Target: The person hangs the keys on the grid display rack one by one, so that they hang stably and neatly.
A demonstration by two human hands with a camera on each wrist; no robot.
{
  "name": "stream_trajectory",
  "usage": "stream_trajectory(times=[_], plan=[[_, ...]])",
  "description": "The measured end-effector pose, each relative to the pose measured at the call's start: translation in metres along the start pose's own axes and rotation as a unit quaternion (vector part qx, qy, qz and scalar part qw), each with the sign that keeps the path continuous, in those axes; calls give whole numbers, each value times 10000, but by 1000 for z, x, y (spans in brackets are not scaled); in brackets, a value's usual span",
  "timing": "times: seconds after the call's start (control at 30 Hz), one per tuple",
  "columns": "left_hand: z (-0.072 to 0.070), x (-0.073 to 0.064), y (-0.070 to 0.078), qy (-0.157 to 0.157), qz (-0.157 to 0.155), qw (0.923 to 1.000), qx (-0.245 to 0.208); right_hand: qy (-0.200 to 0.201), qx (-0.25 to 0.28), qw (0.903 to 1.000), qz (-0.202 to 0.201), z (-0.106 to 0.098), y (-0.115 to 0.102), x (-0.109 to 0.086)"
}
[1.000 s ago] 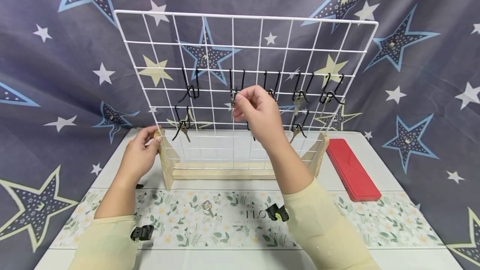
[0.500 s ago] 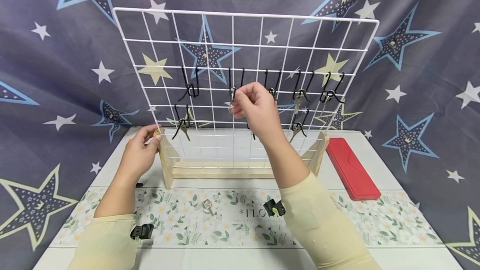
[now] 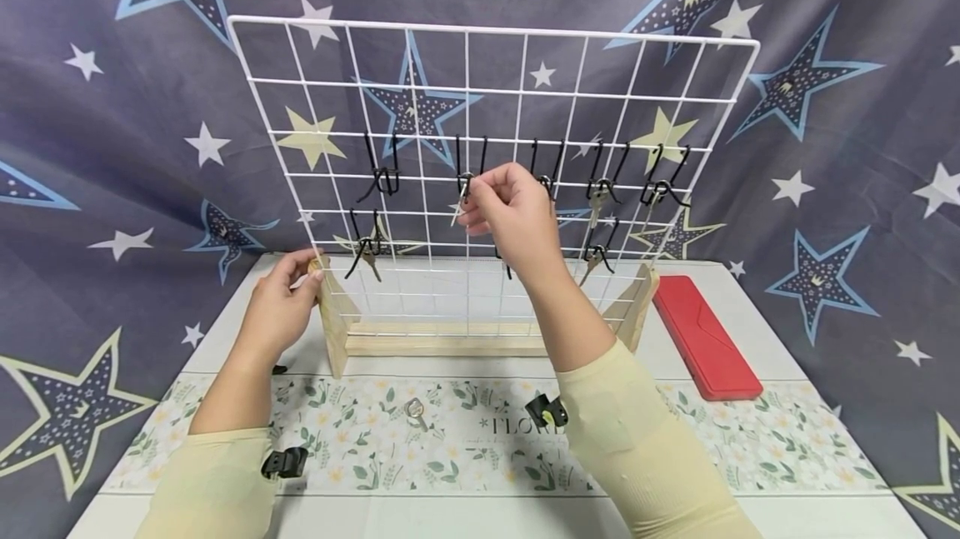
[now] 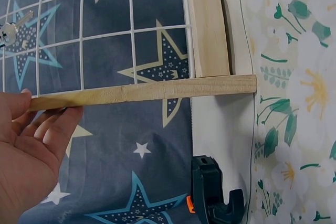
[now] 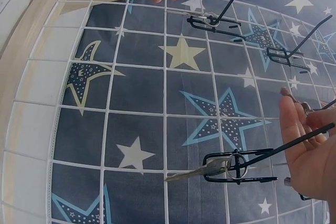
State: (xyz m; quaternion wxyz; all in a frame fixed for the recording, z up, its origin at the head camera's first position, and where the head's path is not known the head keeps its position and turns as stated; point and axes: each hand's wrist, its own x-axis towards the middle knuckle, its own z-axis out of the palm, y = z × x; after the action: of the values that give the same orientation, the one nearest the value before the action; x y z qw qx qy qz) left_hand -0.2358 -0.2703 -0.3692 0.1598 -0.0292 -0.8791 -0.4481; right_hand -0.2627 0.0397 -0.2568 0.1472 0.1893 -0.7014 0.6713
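My right hand (image 3: 519, 227) pinches a key (image 3: 458, 211) by its ring end at a black hook (image 3: 460, 157) in the upper row of the white wire grid (image 3: 495, 92). The key's blade slants down past the fingertips; whether its ring is on the hook, I cannot tell. In the right wrist view, a metal ring (image 5: 306, 108) shows at the fingers of that hand (image 5: 310, 156). My left hand (image 3: 279, 306) holds the upper end of the wooden side post (image 3: 332, 331), thumb on one face and fingers on the other, as the left wrist view also has it.
Several other hooks carry keys, such as a key (image 3: 370, 262) at lower left. The upper-left hook (image 3: 382, 179) bears none. Another key on a ring (image 3: 415, 413) lies on the floral mat (image 3: 360, 456). A red case (image 3: 705, 339) lies right of the stand.
My right hand has risen slightly and moved a little left toward the hook. The key's blade now shows, tilted, beyond the fingertips. My left hand stays on the post.
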Motion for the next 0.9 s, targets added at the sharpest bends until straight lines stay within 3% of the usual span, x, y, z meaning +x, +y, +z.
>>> stream_trajectory(times=[0.43, 0.9], plan=[[1, 1, -1, 44, -40, 10000, 59, -142, 53, 9999, 82, -2, 4, -3], [2, 2, -4, 31, -28, 10000, 68, -559, -233, 9980, -165, -11, -5, -30]])
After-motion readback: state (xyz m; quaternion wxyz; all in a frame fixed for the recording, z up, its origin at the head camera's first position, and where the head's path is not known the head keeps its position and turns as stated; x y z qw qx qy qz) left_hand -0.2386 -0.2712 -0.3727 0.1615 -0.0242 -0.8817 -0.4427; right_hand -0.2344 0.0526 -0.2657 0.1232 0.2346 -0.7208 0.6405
